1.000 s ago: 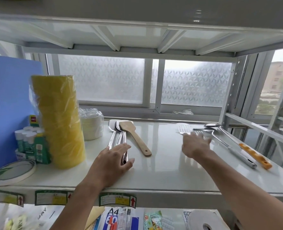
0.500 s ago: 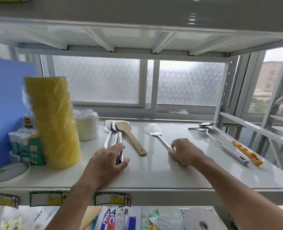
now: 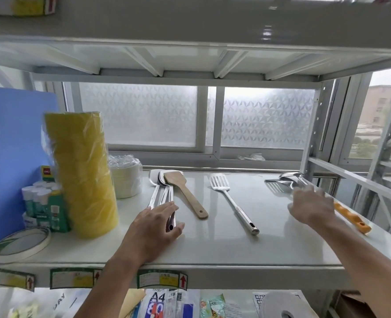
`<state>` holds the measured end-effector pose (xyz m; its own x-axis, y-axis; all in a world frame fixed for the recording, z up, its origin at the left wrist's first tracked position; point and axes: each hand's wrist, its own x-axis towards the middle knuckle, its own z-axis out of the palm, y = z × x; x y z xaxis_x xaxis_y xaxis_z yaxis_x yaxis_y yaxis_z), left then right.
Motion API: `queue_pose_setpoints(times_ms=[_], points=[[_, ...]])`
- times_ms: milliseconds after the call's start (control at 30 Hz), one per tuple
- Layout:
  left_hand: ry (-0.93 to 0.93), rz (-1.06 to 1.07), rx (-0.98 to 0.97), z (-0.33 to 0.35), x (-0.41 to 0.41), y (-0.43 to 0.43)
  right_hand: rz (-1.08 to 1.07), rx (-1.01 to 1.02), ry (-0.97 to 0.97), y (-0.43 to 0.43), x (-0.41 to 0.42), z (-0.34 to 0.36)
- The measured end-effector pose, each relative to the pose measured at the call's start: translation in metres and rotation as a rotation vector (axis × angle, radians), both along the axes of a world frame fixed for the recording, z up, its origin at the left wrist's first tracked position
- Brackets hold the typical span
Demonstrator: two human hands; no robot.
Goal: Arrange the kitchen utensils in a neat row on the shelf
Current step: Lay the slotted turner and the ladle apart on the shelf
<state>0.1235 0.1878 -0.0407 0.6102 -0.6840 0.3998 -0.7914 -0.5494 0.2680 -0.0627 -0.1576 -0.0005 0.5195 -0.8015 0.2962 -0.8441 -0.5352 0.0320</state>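
Just changed: the right hand (image 3: 311, 208) is leaving the slotted spatula (image 3: 230, 198), whose handle it was sliding half a second ago. It is swinging toward the steel utensils (image 3: 281, 184) and the orange-handled tool (image 3: 350, 216) at its fingertips.
Meaning for the task: the slotted spatula is now lying free, roughly parallel to the wooden spatula (image 3: 185, 193). I am judging that place in the row as filled, with the far cluster still waiting.
Right fingers: spreading wide and blurring with motion. They are gripping nothing I can see, though whether they are touching a handle beneath is unclear.
Left fingers: the left hand (image 3: 153, 228) is lying flat, fingers straight, across the handles of the steel spoons (image 3: 162, 193). It is pressing rather than gripping, unmoved since a second ago.
Open room: bare shelf (image 3: 213, 251) is stretching between the slotted spatula and the right fingers, seemingly enough for more handles.
Edges: the front lip is running under both wrists. The shelf post (image 3: 309, 145) is standing just past the right fingertips, crowding the cluster. The yellow tape stack (image 3: 80, 175) is hemming in the spoons beyond the left fingers.
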Motion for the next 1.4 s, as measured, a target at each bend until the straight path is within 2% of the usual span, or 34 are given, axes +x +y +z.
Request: queue_pose_setpoints(times_ms=[133, 267, 367, 433, 533, 600, 700, 900, 1100, 1267, 1400], points=[[-0.006, -0.007, -0.006, -0.004, 0.004, -0.001, -0.094, 0.053, 0.07, -0.016, -0.015, -0.011], [-0.001, -0.008, -0.015, -0.006, 0.005, -0.001, 0.047, 0.015, -0.03, -0.015, -0.016, -0.021], [0.002, -0.009, -0.02, -0.004, 0.004, -0.001, 0.182, 0.044, -0.21, -0.006, -0.004, -0.025], [0.007, -0.008, -0.02, -0.004, 0.004, -0.001, 0.261, 0.115, -0.419, 0.002, 0.011, -0.023], [0.016, -0.006, -0.017, -0.005, 0.005, -0.002, 0.375, 0.363, -0.709, 0.02, 0.033, -0.011], [0.021, -0.007, -0.015, -0.005, 0.006, -0.001, 0.433, 0.57, -0.771, 0.029, 0.043, -0.005], [0.023, -0.005, -0.015, -0.004, 0.005, -0.001, 0.465, 0.694, -0.648, 0.039, 0.049, -0.003], [0.018, -0.008, -0.015, -0.003, 0.004, 0.0, 0.446, 0.468, -0.366, 0.047, 0.057, -0.014], [0.021, -0.006, -0.015, -0.001, 0.002, 0.0, 0.569, 0.38, -0.232, 0.068, 0.049, -0.019], [0.014, 0.005, 0.004, 0.0, 0.001, 0.001, 0.527, 0.38, -0.101, 0.08, 0.057, -0.027], [0.026, 0.001, 0.004, 0.0, 0.003, 0.0, 0.495, 0.372, -0.111, 0.066, 0.058, -0.029]])
